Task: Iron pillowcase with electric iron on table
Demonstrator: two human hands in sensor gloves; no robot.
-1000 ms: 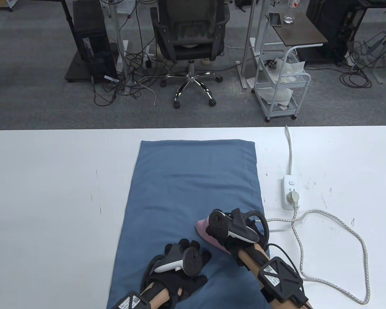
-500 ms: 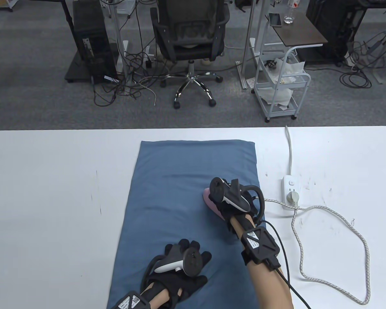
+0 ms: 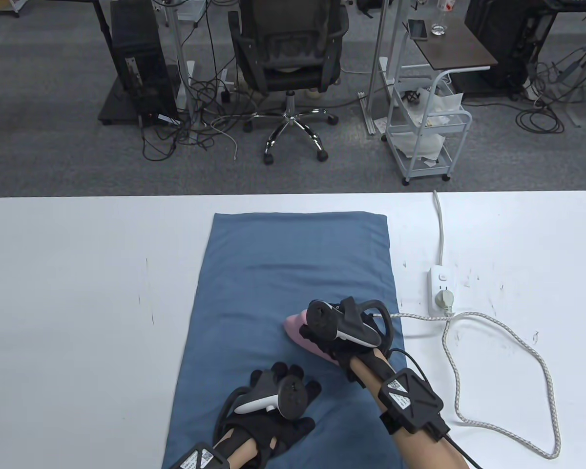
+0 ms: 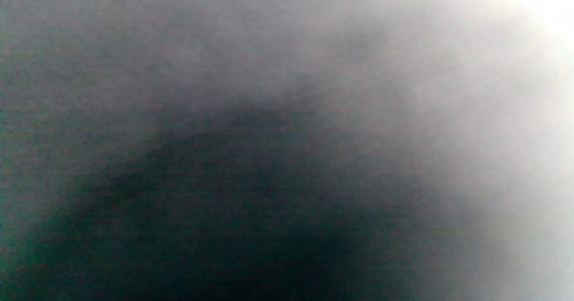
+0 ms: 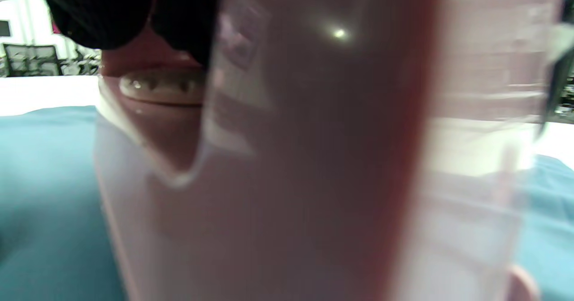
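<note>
Now iron (image 3: 298,328) drawn back toward near end of pillowcase (image 3: 293,273) on desk (image 3: 78,293), handle gripped by right hand (image 3: 339,332); left hand (image 3: 273,405) kept flat, fingers spread, pinning cloth. Return stroke judged underway.

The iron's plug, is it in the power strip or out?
In: the plug sits in the power strip socket.

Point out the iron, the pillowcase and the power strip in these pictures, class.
iron (image 3: 297,326): table view, pink nose ahead of the hand.
pillowcase (image 3: 293,254): table view, bare blue middle.
power strip (image 3: 440,281): table view, white top face above the plug.
</note>
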